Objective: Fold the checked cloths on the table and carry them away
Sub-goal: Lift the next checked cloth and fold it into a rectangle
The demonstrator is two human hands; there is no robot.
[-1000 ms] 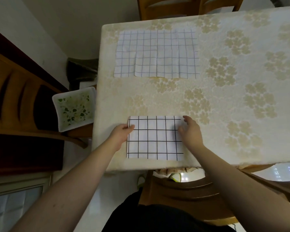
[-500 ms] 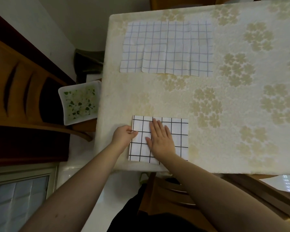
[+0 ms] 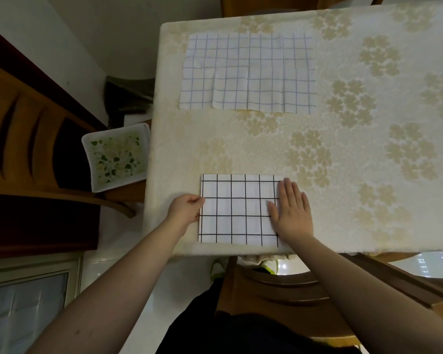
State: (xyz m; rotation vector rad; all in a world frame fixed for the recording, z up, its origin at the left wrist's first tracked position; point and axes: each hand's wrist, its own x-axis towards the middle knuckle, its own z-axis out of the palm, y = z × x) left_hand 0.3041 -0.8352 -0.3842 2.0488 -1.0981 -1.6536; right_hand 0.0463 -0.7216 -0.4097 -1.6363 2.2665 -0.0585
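**A:** Far left, off the table: a white square dish with a green speckled pattern (image 3: 117, 156) sits on a brown wooden chair (image 3: 33, 139). What comes next, moving right?

**B:** The left hand (image 3: 185, 209), at the near edge of the table under a cream tablecloth with pale floral motifs (image 3: 368, 154). Its fingers are curled and pinch the left edge of the folded white cloth with bold black checks (image 3: 237, 209), about halfway along that edge.

**A:** And the cloth itself?

**B:** A neat, flat rectangle lying close to the table's near edge, its long axis running left to right between the two hands. The corners look square and no loose layer shows.

**A:** The other side?

**B:** The right hand (image 3: 292, 213) lies palm-down on the cloth's right end, fingers straight and together, pointing away from the person, pressing and gripping nothing.

**A:** So what does the next move turn on?

**B:** Likely on that axis: each hand already sits at one short end, so either a further fold across the middle or a lift looks within reach of both.

**A:** Anything left?

**B:** Farther back lies a larger white cloth with thin grey checks (image 3: 248, 72), spread out and creased, well apart from both hands, apparently not yet folded.
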